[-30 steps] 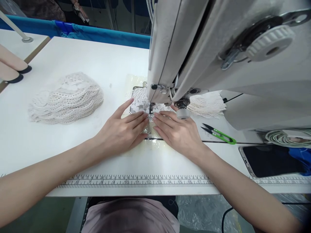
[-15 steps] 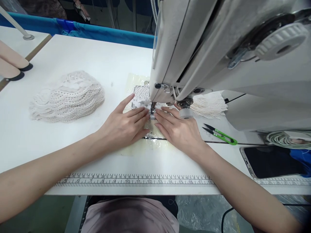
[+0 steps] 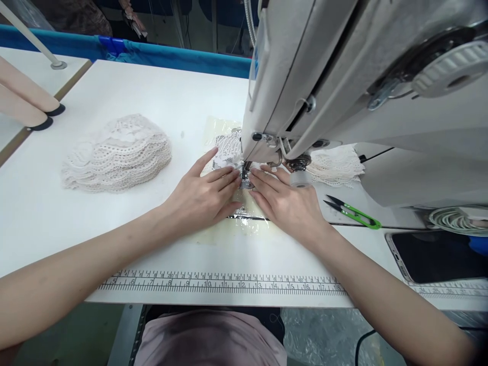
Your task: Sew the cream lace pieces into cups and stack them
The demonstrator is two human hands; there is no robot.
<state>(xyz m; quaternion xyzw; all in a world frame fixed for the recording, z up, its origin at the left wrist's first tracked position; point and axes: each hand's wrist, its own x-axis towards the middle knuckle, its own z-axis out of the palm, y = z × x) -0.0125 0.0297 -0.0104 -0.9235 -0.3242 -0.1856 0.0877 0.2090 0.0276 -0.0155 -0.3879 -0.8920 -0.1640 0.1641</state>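
A piece of white lace (image 3: 227, 146) lies under the needle end of a sewing machine (image 3: 280, 101). My left hand (image 3: 202, 195) rests flat on the lace left of the presser foot (image 3: 246, 170), fingers stretched out and thumb apart. On the other side of the foot, my right hand (image 3: 287, 201) lies with its fingers extended on the fabric, its far fingertips partly hidden beneath the machine head. Both sets of fingertips come close to the foot. Clear film is taped around the needle plate.
A heap of white lace (image 3: 118, 155) sits to the left, and more lace (image 3: 335, 165) lies behind my right hand. Green thread snips (image 3: 354, 212), a phone (image 3: 438, 254) and a coiled cord (image 3: 457, 219) are at the right. A printed ruler (image 3: 221, 283) runs along the front edge.
The whole view has shifted slightly, so everything appears farther right. The lace has slid away from me under the foot, baring the plate in front; both hands keep nearly the same pose.
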